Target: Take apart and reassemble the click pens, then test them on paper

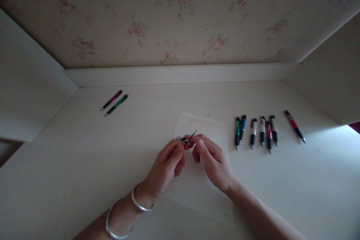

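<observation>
My left hand (168, 160) is closed in a pinch on a thin dark pen refill (191, 137), which slants up to the right with a pale end. Beside it, a short black pen part (183, 139) with a silvery tip also shows at the left fingertips. My right hand (211, 157) is close by, its index finger stretched toward the pen parts and seemingly touching them. Its thumb stands a little back from the refill, and the other fingers curl below. A sheet of paper (208, 127) with small writing near its top lies beneath both hands.
Two pens, one purple (114, 98) and one teal (118, 104), lie at the back left. Several pens, among them a white one (253, 133), lie in a row on the right. Farther right is a red pen (294, 124). The white desk (70, 150) meets walls behind and at both sides.
</observation>
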Demonstrator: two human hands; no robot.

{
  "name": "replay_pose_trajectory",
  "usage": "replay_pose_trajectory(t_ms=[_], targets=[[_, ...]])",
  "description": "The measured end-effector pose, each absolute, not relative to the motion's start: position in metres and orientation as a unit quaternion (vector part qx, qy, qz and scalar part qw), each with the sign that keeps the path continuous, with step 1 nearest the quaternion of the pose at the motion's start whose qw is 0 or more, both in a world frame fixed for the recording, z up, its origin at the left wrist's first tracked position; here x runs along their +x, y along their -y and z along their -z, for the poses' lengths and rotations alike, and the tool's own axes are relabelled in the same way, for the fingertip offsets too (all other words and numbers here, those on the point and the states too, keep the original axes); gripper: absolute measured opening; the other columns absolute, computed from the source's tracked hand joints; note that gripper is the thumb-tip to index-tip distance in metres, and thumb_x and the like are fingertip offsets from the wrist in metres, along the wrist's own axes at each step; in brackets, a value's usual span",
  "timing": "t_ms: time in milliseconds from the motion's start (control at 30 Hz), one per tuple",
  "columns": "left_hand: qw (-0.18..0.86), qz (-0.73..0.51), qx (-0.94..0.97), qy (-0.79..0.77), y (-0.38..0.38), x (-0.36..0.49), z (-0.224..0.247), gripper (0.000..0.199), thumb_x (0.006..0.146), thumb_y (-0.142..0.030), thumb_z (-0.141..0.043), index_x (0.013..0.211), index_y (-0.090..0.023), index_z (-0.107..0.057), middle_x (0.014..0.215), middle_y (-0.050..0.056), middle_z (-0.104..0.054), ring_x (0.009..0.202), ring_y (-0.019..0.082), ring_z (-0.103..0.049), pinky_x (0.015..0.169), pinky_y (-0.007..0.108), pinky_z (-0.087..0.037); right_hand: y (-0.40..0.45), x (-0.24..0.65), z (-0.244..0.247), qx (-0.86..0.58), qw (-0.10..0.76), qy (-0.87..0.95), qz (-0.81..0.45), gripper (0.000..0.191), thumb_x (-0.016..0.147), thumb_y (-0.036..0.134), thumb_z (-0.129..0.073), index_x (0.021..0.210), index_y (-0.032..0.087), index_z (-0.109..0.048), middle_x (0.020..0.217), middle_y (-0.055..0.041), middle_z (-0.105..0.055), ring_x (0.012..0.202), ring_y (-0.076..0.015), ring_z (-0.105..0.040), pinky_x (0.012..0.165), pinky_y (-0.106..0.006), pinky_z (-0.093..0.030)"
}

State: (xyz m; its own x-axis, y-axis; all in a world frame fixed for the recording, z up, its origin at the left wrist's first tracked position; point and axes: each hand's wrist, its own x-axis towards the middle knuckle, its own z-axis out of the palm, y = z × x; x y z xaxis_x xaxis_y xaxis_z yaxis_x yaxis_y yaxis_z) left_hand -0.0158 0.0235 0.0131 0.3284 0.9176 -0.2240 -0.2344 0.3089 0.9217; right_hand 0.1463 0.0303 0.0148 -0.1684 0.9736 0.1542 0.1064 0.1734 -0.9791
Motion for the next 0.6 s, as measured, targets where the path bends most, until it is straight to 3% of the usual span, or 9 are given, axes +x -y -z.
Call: replay_pose_trajectory(t_ms=[67, 200, 267, 367, 467, 600], targets=[[0.700, -0.441, 0.385, -0.408, -0.025, -0.017, -0.011, 0.033, 0.095, -0.052, -0.057, 0.095, -0.019, -0.058, 0.056, -0.009, -0.037, 0.045, 0.007, -0.024, 0.041, 0.019, -0.017, -0.032, 0.149, -0.014, -0.483, 0.469, 0.580, -0.458, 0.039, 0.104, 0.046, -0.042, 0.101, 0.022, -0.073, 0.074, -0.0002, -0.058, 0.060, -0.0137, -0.052, 0.062, -0.030, -0.043], [0.702, -0.488, 0.333, -0.398, -0.026, -0.017, -0.009, 0.032, 0.098, -0.048, -0.054, 0.082, -0.019, -0.051, 0.057, -0.009, -0.042, 0.042, 0.005, -0.025, 0.039, 0.017, -0.019, -0.039, 0.153, -0.011, -0.572, 0.455, 0.569, -0.376, 0.041, 0.101, 0.047, -0.047, 0.084, 0.019, -0.072, 0.069, -0.0007, -0.059, 0.058, -0.0144, -0.053, 0.057, -0.029, -0.041], [0.705, -0.495, 0.318, -0.397, -0.025, -0.017, -0.009, 0.038, 0.098, -0.052, -0.051, 0.079, -0.019, -0.050, 0.056, -0.009, -0.042, 0.041, 0.004, -0.024, 0.039, 0.017, -0.020, -0.042, 0.153, -0.009, -0.594, 0.412, 0.612, -0.320, 0.035, 0.099, 0.042, -0.053, 0.079, 0.020, -0.071, 0.070, -0.0016, -0.062, 0.062, -0.0159, -0.056, 0.059, -0.029, -0.042], [0.699, -0.497, 0.319, -0.403, -0.024, -0.016, -0.009, 0.042, 0.095, -0.056, -0.055, 0.076, -0.019, -0.049, 0.052, -0.010, -0.039, 0.040, 0.004, -0.024, 0.039, 0.016, -0.019, -0.041, 0.149, -0.005, -0.598, 0.319, 0.694, -0.243, 0.018, 0.092, 0.035, -0.064, 0.087, 0.021, -0.074, 0.078, -0.0036, -0.069, 0.071, -0.0198, -0.061, 0.067, -0.032, -0.045], [0.683, -0.496, 0.338, -0.417, -0.022, -0.016, -0.007, 0.033, 0.096, -0.051, -0.058, 0.086, -0.019, -0.054, 0.050, -0.011, -0.039, 0.041, 0.005, -0.024, 0.040, 0.017, -0.020, -0.037, 0.146, -0.001, -0.598, 0.261, 0.737, -0.177, 0.012, 0.089, 0.028, -0.069, 0.097, 0.021, -0.075, 0.087, -0.0057, -0.073, 0.082, -0.0246, -0.064, 0.077, -0.037, -0.046], [0.669, -0.477, 0.369, -0.434, -0.020, -0.017, -0.006, 0.030, 0.097, -0.048, -0.057, 0.096, -0.018, -0.057, 0.052, -0.010, -0.042, 0.042, 0.006, -0.028, 0.040, 0.018, -0.021, -0.034, 0.146, 0.001, -0.596, 0.238, 0.748, -0.169, 0.012, 0.091, 0.023, -0.066, 0.096, 0.024, -0.077, 0.088, -0.0048, -0.073, 0.082, -0.0246, -0.066, 0.077, -0.037, -0.046]])
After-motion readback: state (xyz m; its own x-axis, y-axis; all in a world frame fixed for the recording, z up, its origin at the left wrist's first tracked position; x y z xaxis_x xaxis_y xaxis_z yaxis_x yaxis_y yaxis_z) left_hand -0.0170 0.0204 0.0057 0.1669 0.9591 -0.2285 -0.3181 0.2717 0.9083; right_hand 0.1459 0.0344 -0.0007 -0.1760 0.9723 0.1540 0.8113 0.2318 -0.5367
